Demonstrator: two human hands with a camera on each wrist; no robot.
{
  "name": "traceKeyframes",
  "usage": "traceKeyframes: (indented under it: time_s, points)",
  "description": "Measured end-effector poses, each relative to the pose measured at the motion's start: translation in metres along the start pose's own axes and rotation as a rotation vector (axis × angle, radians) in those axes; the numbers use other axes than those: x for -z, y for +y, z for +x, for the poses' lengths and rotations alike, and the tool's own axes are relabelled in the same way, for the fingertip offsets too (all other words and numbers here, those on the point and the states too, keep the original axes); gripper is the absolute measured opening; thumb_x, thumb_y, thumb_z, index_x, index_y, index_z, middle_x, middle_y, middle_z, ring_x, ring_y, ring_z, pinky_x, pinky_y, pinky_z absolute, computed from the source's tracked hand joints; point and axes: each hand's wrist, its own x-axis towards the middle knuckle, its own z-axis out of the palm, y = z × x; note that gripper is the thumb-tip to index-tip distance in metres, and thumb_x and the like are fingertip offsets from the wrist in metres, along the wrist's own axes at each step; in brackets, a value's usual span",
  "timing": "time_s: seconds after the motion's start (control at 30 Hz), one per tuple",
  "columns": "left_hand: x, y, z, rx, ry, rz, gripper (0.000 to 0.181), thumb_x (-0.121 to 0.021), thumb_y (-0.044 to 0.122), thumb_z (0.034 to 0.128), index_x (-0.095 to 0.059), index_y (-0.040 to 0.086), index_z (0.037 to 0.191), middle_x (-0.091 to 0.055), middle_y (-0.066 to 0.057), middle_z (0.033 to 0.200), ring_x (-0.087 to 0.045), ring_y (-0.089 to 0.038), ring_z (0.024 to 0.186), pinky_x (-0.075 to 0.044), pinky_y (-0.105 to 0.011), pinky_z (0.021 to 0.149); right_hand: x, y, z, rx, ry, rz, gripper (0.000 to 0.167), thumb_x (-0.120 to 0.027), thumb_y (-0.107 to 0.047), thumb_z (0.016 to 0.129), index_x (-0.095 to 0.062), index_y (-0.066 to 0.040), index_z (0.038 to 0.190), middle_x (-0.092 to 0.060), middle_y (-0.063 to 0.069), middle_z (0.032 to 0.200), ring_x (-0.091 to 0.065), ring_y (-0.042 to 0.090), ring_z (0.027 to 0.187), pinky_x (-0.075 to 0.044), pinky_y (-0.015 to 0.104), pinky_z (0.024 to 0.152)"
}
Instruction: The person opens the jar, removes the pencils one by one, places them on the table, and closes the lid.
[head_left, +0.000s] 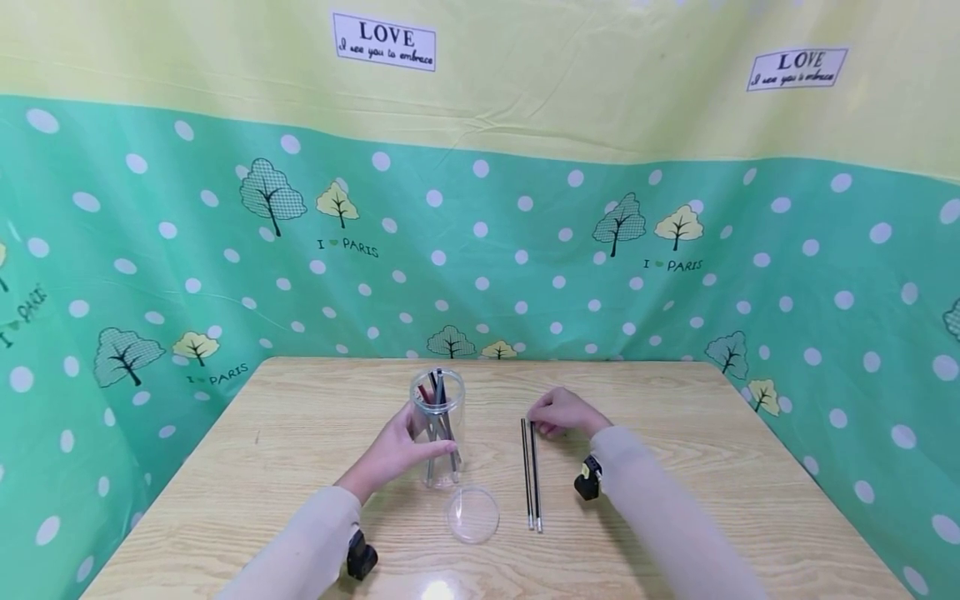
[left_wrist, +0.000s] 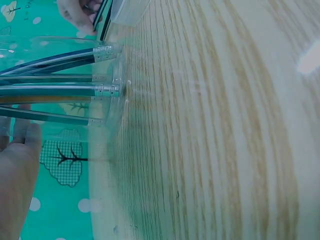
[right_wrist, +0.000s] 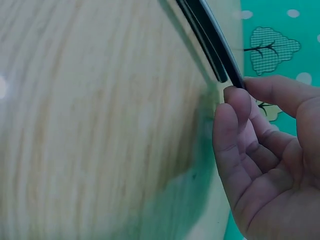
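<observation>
My left hand (head_left: 393,452) grips a clear plastic jar (head_left: 459,392) that stands upright on the table. Inside it several pencils (left_wrist: 60,91) lean together, their metal-banded ends at the jar's base in the left wrist view. Two dark pencils lie side by side to the jar's right: the left pencil (head_left: 527,475) is untouched, while my right hand (head_left: 564,412) pinches the far end of the right pencil (head_left: 536,487) between thumb and finger. In the right wrist view this pencil's tip (right_wrist: 235,75) meets my fingertips. A round clear lid (head_left: 473,516) lies flat just in front of the jar.
The wooden table (head_left: 315,417) carries these things near its middle. Behind it and at both sides hangs a green and yellow curtain (head_left: 480,275) with dots and trees. A small black camera is strapped at each wrist.
</observation>
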Motion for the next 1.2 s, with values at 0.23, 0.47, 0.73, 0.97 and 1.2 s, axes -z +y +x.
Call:
traceKeyframes:
  time_s: [0.23,0.47,0.73,0.97,1.2]
  points:
    - [0.0,0.0,0.0,0.004,-0.002,-0.011,0.09,-0.089,0.03,0.0771,-0.039,0.022,0.152,-0.05,-0.01,0.148,-0.036,-0.034,0.142,-0.022,-0.056,0.118,-0.007,0.004,0.004,-0.018,0.044,-0.022,0.016,-0.069,-0.013,0.093,-0.074,0.002,0.097,-0.068,0.008,0.076,-0.064,0.015,0.065,-0.06,0.029,0.062]
    - [-0.001,0.002,0.0,-0.003,0.001,-0.006,0.09,-0.089,0.028,0.0772,-0.04,0.02,0.152,-0.052,-0.011,0.147,-0.038,-0.034,0.141,-0.023,-0.055,0.118,-0.01,0.005,0.005,-0.021,0.079,-0.033,0.014,-0.07,-0.014,0.092,-0.074,-0.001,0.093,-0.067,0.007,0.074,-0.063,0.015,0.064,-0.059,0.028,0.059]
    - [0.0,0.002,0.001,-0.006,0.006,0.002,0.09,-0.089,0.029,0.0766,-0.04,0.022,0.152,-0.054,-0.01,0.145,-0.038,-0.034,0.141,-0.023,-0.054,0.118,-0.013,0.004,0.006,-0.014,0.09,-0.056,0.014,-0.07,-0.014,0.093,-0.073,0.0,0.094,-0.067,0.007,0.074,-0.063,0.014,0.063,-0.059,0.027,0.057]
    - [-0.001,0.002,0.0,-0.006,0.013,0.004,0.089,-0.09,0.029,0.0759,-0.042,0.021,0.15,-0.055,-0.009,0.144,-0.038,-0.033,0.142,-0.024,-0.054,0.118,-0.014,0.003,0.007,-0.013,0.082,-0.056,0.015,-0.07,-0.015,0.092,-0.072,-0.001,0.094,-0.067,0.007,0.075,-0.063,0.014,0.064,-0.059,0.027,0.058]
    - [0.0,0.002,0.0,-0.009,0.01,-0.002,0.089,-0.09,0.028,0.0758,-0.042,0.018,0.15,-0.054,-0.011,0.144,-0.038,-0.034,0.141,-0.024,-0.053,0.118,-0.013,-0.001,0.004,-0.009,0.078,-0.043,0.016,-0.07,-0.017,0.093,-0.07,-0.002,0.095,-0.068,0.009,0.077,-0.065,0.017,0.066,-0.059,0.029,0.059]
